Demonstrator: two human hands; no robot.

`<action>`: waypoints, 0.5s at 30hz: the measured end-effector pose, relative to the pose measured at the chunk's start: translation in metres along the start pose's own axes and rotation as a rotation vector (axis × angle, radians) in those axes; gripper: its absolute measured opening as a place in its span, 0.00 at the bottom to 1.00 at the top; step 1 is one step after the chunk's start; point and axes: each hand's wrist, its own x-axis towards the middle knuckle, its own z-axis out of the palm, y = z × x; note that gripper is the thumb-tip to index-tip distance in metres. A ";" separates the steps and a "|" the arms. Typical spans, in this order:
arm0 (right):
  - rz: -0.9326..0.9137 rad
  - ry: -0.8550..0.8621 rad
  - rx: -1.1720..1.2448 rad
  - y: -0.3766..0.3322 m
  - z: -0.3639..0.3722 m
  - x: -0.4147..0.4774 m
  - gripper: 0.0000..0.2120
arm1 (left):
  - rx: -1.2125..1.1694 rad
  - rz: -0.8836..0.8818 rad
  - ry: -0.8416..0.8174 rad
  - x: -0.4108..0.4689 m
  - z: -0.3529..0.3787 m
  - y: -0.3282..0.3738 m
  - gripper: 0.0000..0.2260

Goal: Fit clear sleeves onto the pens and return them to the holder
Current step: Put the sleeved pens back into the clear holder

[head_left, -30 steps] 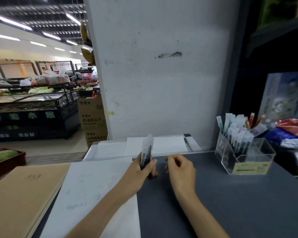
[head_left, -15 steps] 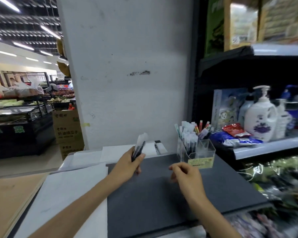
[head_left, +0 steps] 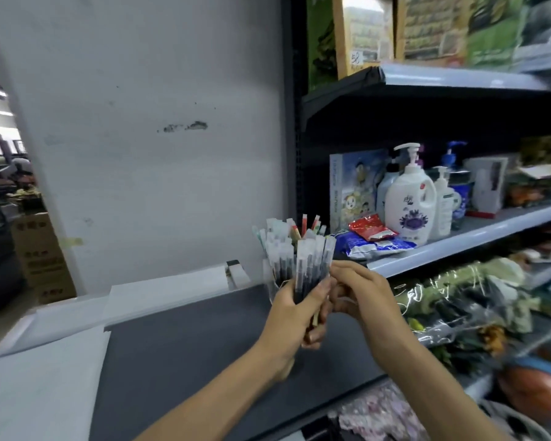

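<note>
My left hand (head_left: pixel 295 316) grips a bundle of several dark pens in clear sleeves (head_left: pixel 312 268), held upright above the dark grey counter (head_left: pixel 178 345). My right hand (head_left: pixel 360 294) is right beside the bundle, fingers curled at its right edge; whether it pinches a pen I cannot tell. Just behind the bundle stands the clear pen holder (head_left: pixel 269 281), mostly hidden by my hands, with more sleeved pens (head_left: pixel 279 246) and a few red and green ones sticking out of its top.
White paper sheets (head_left: pixel 45 386) lie on the counter's left. A white pillar (head_left: pixel 159 138) rises behind. Shelves on the right carry pump bottles (head_left: pixel 411 198), a red packet (head_left: pixel 371 229) and wrapped goods (head_left: pixel 458 300) below.
The view has swung right. My left hand carried the pen bundle rightward up to the holder, and my right hand came up to meet it.
</note>
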 end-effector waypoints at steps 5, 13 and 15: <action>-0.029 -0.136 -0.049 -0.006 -0.018 0.017 0.06 | -0.015 0.054 -0.034 0.015 -0.001 -0.018 0.16; -0.139 -0.186 -0.204 -0.022 -0.027 0.046 0.04 | 0.025 0.194 0.150 0.021 -0.014 -0.035 0.18; -0.219 -0.119 -0.161 -0.028 -0.028 0.051 0.05 | 0.104 0.266 0.274 0.022 -0.020 -0.036 0.19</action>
